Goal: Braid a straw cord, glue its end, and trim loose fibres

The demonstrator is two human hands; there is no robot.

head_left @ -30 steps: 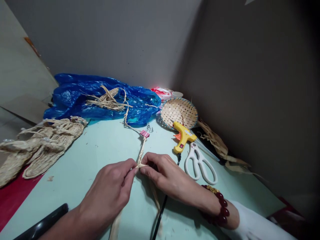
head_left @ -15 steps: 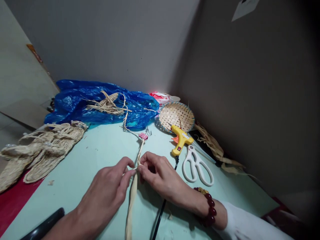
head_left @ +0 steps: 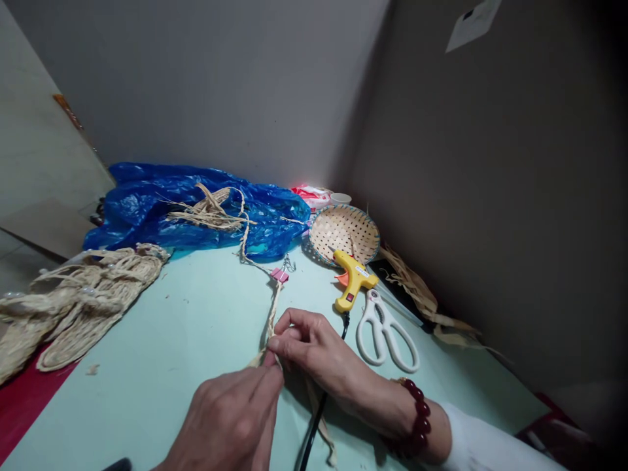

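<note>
My left hand (head_left: 230,418) and my right hand (head_left: 314,350) both pinch a braided straw cord (head_left: 273,313) on the pale green table (head_left: 196,327). The fingertips meet at the braid's near end. From there the cord runs away from me to a pink binder clip (head_left: 280,275), then on to a bundle of loose straw (head_left: 209,208) lying on a blue plastic bag (head_left: 167,199). Loose straw strips trail back under my hands toward me. My right wrist wears a dark red bead bracelet (head_left: 417,412).
A yellow glue gun (head_left: 350,281) with a black cord, white scissors (head_left: 385,327) and a round woven basket (head_left: 343,230) lie right of the braid. Woven straw sandals (head_left: 78,294) rest at the left edge. Dry husks (head_left: 417,291) lie along the right wall.
My left hand has pulled back toward me and closed tighter on a strip. My right hand stayed at the braid's end. The view shifted slightly.
</note>
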